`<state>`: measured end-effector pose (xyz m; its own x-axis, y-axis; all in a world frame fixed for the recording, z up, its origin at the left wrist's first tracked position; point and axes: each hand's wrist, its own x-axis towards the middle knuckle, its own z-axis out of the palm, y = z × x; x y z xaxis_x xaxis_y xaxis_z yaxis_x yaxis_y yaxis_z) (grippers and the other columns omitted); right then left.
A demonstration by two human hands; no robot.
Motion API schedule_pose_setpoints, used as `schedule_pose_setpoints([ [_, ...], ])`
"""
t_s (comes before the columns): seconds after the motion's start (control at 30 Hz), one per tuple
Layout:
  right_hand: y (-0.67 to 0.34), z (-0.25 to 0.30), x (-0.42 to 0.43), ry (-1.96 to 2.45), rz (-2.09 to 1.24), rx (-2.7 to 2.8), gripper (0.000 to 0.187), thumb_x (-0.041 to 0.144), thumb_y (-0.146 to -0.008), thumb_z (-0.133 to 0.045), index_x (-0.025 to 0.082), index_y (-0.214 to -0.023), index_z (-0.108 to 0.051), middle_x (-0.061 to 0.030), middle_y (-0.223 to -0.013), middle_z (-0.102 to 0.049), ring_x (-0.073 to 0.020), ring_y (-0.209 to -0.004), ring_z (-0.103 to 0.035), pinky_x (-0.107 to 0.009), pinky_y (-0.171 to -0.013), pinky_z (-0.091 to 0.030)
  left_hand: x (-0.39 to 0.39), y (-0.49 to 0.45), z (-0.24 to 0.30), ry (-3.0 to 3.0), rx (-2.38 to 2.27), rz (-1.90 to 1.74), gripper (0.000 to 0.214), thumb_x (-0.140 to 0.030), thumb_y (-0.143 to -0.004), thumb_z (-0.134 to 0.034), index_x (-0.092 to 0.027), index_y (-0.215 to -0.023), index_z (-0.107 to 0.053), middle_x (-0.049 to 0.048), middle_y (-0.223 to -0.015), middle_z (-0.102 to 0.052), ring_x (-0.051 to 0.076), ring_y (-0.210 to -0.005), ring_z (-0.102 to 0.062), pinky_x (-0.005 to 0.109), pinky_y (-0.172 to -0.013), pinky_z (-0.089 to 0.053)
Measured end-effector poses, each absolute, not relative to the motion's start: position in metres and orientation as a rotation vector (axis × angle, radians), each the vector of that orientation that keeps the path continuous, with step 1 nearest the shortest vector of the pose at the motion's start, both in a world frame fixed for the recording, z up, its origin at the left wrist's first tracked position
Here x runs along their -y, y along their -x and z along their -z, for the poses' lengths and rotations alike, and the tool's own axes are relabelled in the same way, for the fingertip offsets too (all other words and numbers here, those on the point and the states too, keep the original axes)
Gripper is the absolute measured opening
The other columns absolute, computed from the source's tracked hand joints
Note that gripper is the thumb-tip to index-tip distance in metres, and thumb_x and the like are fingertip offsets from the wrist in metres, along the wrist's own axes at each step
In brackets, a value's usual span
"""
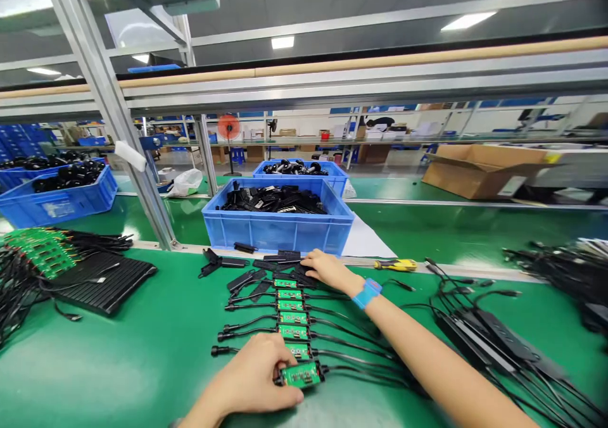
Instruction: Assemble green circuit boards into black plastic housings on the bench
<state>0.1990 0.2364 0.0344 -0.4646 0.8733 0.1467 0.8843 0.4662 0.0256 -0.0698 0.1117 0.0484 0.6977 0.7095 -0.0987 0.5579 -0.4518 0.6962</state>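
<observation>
Left hand (256, 377): grip pinched on a small green circuit board with black cables off both ends (302, 374). The board lies flat on the green bench (142, 352), nearest the camera.

Just beyond that grip is a column of more such green cabled boards (291, 317), side by side, cables running out both ways.

Right hand (327, 270), with a blue wristband (366, 293), has its fingers down over loose black plastic housing shells (280, 267) at the column's far end. Cannot tell if that grip is clasped on one or only resting.

Past the right grip sits a blue plastic crate of black shells (280, 228). To its right lies a yellow-handled screwdriver (396, 264).

Judged: the boards are lined up but all look bare, none in a shell yet, so most of the work is left.

Hidden or unclear:
- Left fingertips are tucked under the palm.
- Right forearm covers some cables.
- Shell count is unclear.
- The heap of black cabled units (498, 339) further right is blurred.
</observation>
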Motion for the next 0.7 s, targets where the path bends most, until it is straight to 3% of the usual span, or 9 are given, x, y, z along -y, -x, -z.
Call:
schedule_pose_setpoints([
  [0.2, -0.185, -0.046, -0.225, 1.576, 0.185, 2.349, 0.026, 0.033, -0.094, -0.06, 0.017, -0.114, -0.062, -0.0069, -0.115, -0.064, -0.0198, -0.098, -0.064, -0.041, -0.085, -0.054, -0.118, 0.058, -0.034, -1.351, -0.818, -0.292, 0.041, -0.056, -0.079, -0.061, -0.02, -0.094, -0.048, -0.009, -0.061, -0.047, 0.004, -0.039, -0.024, 0.022, -0.042, -0.016],
  [0.3, -0.182, -0.06, -0.196, 1.532, 0.176, 2.116, 0.021, 0.027, -0.097, -0.053, 0.016, -0.113, -0.061, -0.008, -0.108, -0.066, -0.0207, -0.099, -0.063, -0.042, -0.088, -0.052, -0.115, 0.051, -0.028, -1.012, -0.771, -0.436, 0.045, -0.054, -0.076, -0.068, -0.019, -0.099, -0.049, -0.0079, -0.064, -0.052, 0.002, -0.038, -0.024, 0.02, -0.041, -0.01],
  [0.37, -0.179, -0.068, -0.169, 1.476, 0.124, 1.959, 0.025, 0.023, -0.099, -0.042, 0.016, -0.119, -0.057, -0.0094, -0.1, -0.067, -0.0205, -0.093, -0.064, -0.04, -0.085, -0.052, -0.112, 0.046, -0.026, -0.838, -0.72, -0.533, 0.046, -0.043, -0.072, -0.073, -0.017, -0.104, -0.052, -0.0039, -0.07, -0.059, 0.002, -0.04, -0.035, 0.018, -0.041, -0.015],
  [0.47, -0.171, -0.07, -0.126, 1.396, -0.043, 1.807, 0.026, 0.028, -0.101, -0.036, 0.018, -0.122, -0.047, -0.0008, -0.075, -0.064, -0.0158, -0.066, -0.062, -0.029, -0.061, -0.052, -0.104, 0.04, -0.023, -0.766, -0.659, -0.572, 0.052, -0.027, -0.065, -0.077, -0.013, -0.11, -0.057, 0.0071, -0.088, -0.07, 0.006, -0.053, -0.056, 0.017, -0.048, -0.037],
  [0.57, -0.159, -0.056, -0.093, 1.3, -0.488, 1.664, 0.018, 0.037, -0.097, -0.043, 0.021, -0.106, -0.049, 0.0026, -0.066, -0.061, -0.0141, -0.057, -0.061, -0.023, -0.048, -0.047, -0.097, 0.034, -0.018, -0.825, -0.674, -0.528, 0.059, -0.017, -0.057, -0.082, -0.013, -0.112, -0.063, 0.013, -0.106, -0.07, 0.01, -0.064, -0.065, 0.02, -0.059, -0.048],
  [0.7, -0.146, -0.032, -0.073, 1.242, -0.971, 1.298, 0.029, 0.049, -0.085, -0.061, 0.022, -0.094, -0.054, -0.0007, -0.076, -0.063, -0.0146, -0.061, -0.063, -0.024, -0.051, -0.048, -0.092, 0.028, -0.011, -0.859, -0.673, -0.546, 0.064, -0.025, -0.052, -0.09, -0.012, -0.112, -0.069, 0.0133, -0.104, -0.07, 0.014, -0.069, -0.068, 0.025, -0.065, -0.051],
])
